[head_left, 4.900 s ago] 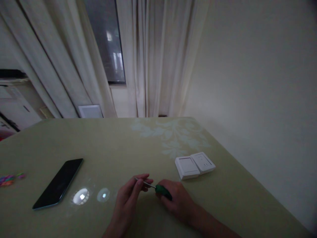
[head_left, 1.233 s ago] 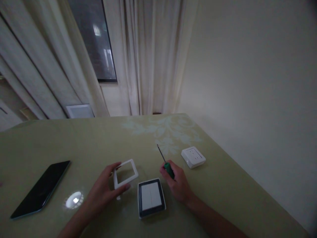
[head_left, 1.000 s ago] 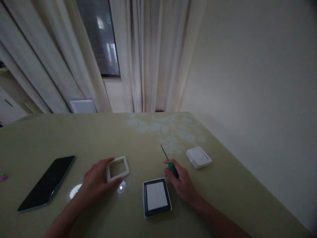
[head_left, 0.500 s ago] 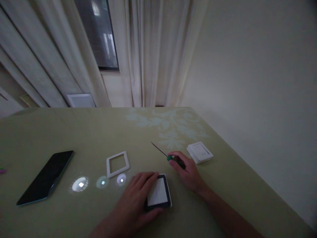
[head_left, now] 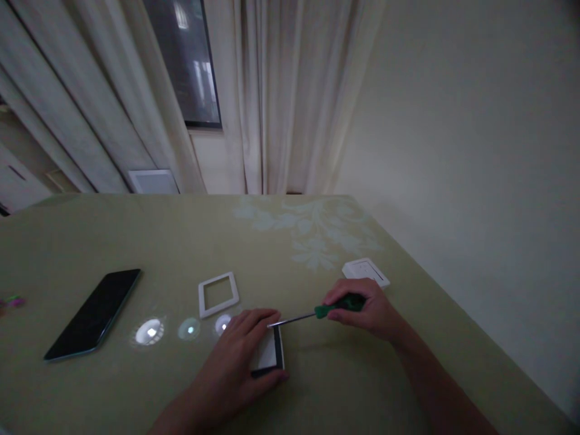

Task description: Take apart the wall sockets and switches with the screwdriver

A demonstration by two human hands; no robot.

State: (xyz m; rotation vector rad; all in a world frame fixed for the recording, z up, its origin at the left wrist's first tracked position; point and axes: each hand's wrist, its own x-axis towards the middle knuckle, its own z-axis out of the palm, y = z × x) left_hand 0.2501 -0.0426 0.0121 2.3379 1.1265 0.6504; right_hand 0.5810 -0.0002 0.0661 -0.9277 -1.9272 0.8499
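Note:
My left hand point(head_left: 238, 356) grips a square wall switch point(head_left: 267, 355) on the table, fingers over its far edge and thumb along its near side. The switch has a white face with a dark border, and the hand covers its left part. A screwdriver point(head_left: 344, 305) with a green handle is held in my right hand point(head_left: 369, 308). Its thin shaft points left, and the tip lies over the switch's far edge, close to my left fingertips. I cannot tell whether the tip touches. A white square frame point(head_left: 231, 304) lies beyond my left hand.
A white wall socket point(head_left: 362, 269) sits behind my right hand, partly hidden by it. A black tablet point(head_left: 95, 317) lies on the left of the green table point(head_left: 158, 235). A small purple and green thing point(head_left: 13, 301) shows at the far left. The wall point(head_left: 475, 181) borders the table's right edge.
My right hand has moved right and turned the screwdriver, so its tip has come down to the switch. My left hand and the switch have shifted left in view.

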